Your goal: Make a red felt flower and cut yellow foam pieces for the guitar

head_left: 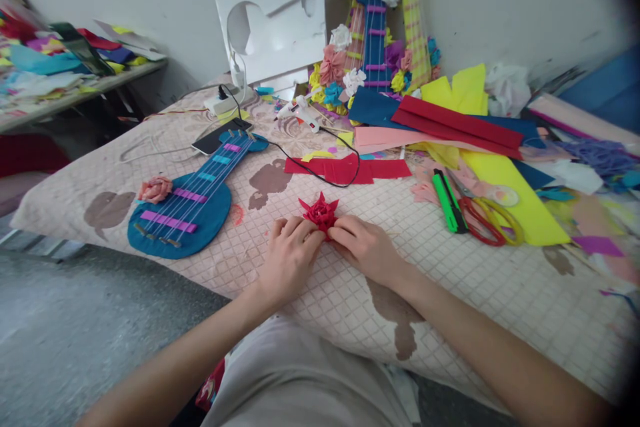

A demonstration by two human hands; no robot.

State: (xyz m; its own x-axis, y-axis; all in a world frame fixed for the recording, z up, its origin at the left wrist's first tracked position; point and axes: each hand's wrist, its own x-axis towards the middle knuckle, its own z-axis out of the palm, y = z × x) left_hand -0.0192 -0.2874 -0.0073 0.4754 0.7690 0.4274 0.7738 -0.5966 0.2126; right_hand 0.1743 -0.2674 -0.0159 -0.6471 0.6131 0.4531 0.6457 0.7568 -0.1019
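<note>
A red crepe paper flower (321, 211) with pointed petals is between my two hands, just above the patterned tablecloth. My left hand (294, 250) has its fingers closed on the flower's near left side. On the right side, my right hand (364, 243) pinches the flower's lower edge; the fingertips are partly hidden. To the left lies a blue paper guitar (200, 197) with purple and light blue strips and strings. A pink paper flower (155, 189) sits on the guitar's body edge. Cut red paper strips (350, 170) lie beyond my hands.
A white glue gun (299, 111) lies behind the strips, its black cord looping forward. A phone (220, 138) is by the guitar neck. At right are a green utility knife (449, 203), scissors (487, 220) and yellow paper (520, 200). Decorated paper guitars (376, 40) stand against the wall.
</note>
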